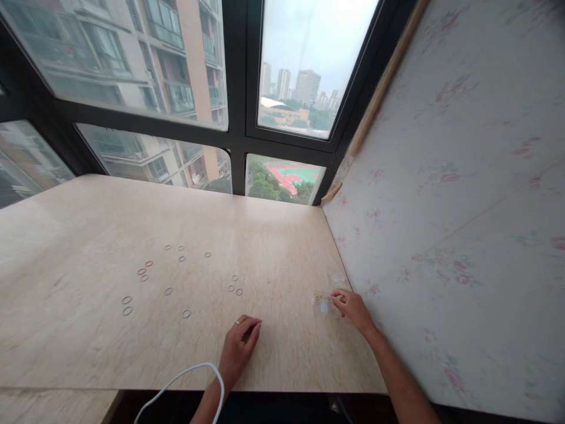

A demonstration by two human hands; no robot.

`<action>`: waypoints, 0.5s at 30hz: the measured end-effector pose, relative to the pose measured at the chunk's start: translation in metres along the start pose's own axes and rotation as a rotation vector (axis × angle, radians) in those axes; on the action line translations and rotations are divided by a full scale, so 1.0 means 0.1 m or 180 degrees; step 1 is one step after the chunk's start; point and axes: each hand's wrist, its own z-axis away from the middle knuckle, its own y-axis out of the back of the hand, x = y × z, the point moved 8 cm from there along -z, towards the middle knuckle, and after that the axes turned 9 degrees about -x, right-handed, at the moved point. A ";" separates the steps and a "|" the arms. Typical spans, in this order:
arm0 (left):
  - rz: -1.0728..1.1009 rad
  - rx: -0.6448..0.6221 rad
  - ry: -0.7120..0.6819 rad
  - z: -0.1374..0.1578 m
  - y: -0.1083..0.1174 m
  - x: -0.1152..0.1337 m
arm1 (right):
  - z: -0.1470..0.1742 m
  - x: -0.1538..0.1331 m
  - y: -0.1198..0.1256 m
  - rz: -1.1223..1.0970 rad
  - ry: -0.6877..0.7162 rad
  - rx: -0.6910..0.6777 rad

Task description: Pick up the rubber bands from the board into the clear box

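Rings in pale, greenish and reddish tones lie scattered over the marble-look sill. One greenish ring (186,314) is closest to my left hand (239,344), which rests on the surface with fingers curled and thumb against them, nothing visible in it. At the right, a small clear plastic box (324,306) holds tiny yellowish and whitish pieces. My right hand (351,309) is over the box's right side, thumb and forefinger pinched together. What is between those fingertips is too small to make out. A clear lid-like piece (336,279) sits behind the box.
A white cable (189,370) loops across the front edge by my left wrist. The stone sill (282,347) ends at dark-framed windows (238,141) behind. A floral-papered wall (441,235) rises close to my right arm. Several reddish and grey rings (142,271) lie farther left.
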 end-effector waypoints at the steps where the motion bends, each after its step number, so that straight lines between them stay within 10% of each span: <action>1: 0.0002 -0.0003 0.0008 0.00 0.00 0.00 | 0.01 0.00 0.02 0.0011 0.0005 0.0016; 9: 0.0110 0.0013 0.0108 0.03 -0.01 -0.03 | 0.43 -0.07 0.24 -0.0289 -0.0076 0.0838; 15: 0.0206 0.0261 0.0292 0.05 0.13 -0.08 | 0.80 0.19 -0.23 -0.0496 -0.0213 0.1156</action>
